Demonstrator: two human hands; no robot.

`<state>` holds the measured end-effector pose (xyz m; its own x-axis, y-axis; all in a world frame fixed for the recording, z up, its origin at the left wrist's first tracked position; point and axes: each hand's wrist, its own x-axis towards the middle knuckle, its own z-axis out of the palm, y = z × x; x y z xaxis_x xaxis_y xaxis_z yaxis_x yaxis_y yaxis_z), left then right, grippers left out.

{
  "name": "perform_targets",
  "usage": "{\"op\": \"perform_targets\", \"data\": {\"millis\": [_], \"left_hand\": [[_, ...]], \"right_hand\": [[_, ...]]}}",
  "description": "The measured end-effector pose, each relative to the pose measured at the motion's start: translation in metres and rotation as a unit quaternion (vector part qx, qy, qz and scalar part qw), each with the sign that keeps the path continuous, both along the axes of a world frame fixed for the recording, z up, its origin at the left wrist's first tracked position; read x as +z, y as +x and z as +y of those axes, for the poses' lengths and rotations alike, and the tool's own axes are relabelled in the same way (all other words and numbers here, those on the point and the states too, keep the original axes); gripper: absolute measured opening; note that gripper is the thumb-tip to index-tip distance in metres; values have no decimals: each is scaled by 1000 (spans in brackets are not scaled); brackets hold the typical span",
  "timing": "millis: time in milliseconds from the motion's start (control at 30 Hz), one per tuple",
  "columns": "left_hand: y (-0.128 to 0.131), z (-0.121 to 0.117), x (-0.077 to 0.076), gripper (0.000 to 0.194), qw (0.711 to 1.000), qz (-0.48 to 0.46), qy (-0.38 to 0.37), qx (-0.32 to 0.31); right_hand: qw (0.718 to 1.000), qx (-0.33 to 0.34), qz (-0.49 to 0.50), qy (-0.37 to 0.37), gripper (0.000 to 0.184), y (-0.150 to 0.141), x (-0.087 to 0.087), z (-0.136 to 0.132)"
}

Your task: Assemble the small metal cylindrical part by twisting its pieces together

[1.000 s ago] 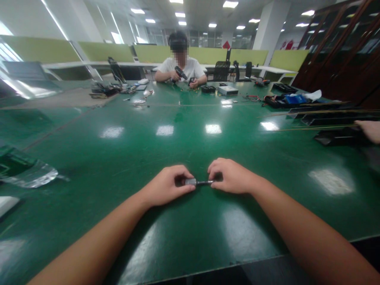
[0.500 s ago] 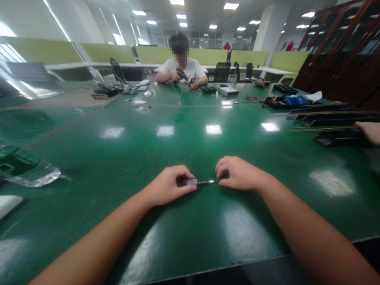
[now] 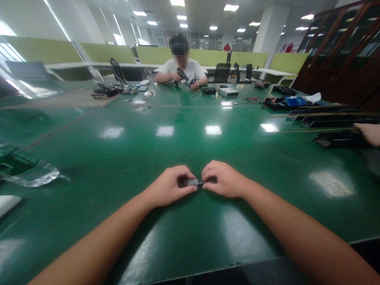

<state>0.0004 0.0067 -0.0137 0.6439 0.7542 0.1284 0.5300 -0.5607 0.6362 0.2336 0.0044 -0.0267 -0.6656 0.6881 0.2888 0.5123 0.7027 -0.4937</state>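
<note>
My left hand (image 3: 173,186) is closed around a small grey cylinder (image 3: 192,182), with thumb and fingertips on its sides. A thin dark shaft (image 3: 201,183) sticks out of the cylinder's right end. Close beside that end, my right hand (image 3: 222,180) pinches the shaft between thumb and fingers, and part of the shaft shows behind the fingertips. The fingers hide whether a small separate piece sits on it. Both hands are low over the green table (image 3: 178,150), and the shaft lies roughly level from left to right.
Across the table a person (image 3: 181,67) holds a dark power drill (image 3: 181,74). At the left stand a clear plastic bottle (image 3: 29,168) and a white object (image 3: 8,206). Another person's hand (image 3: 369,133) touches black trays (image 3: 338,138) at the right. Tools and parts lie at the back.
My right hand first slid right to the shaft's far end, then came back left, close to the grey cylinder. My left hand has stayed almost still, holding the cylinder.
</note>
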Motion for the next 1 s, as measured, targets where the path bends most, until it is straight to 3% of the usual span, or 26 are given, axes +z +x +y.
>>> {"op": "perform_targets", "data": {"millis": [167, 400, 600, 1000], "left_hand": [[-1, 1, -1, 19, 1000, 0, 2, 7], [-1, 0, 1, 20, 1000, 9, -6, 15], [0, -2, -1, 20, 999, 14, -40, 29], [2, -3, -1, 21, 999, -1, -41, 22]], "right_hand": [[1000, -5, 16, 16, 9, -13, -5, -2], [999, -15, 33, 18, 29, 0, -2, -1], [999, -18, 31, 6, 29, 1, 0, -2], [999, -15, 39, 14, 21, -1, -2, -3]]}}
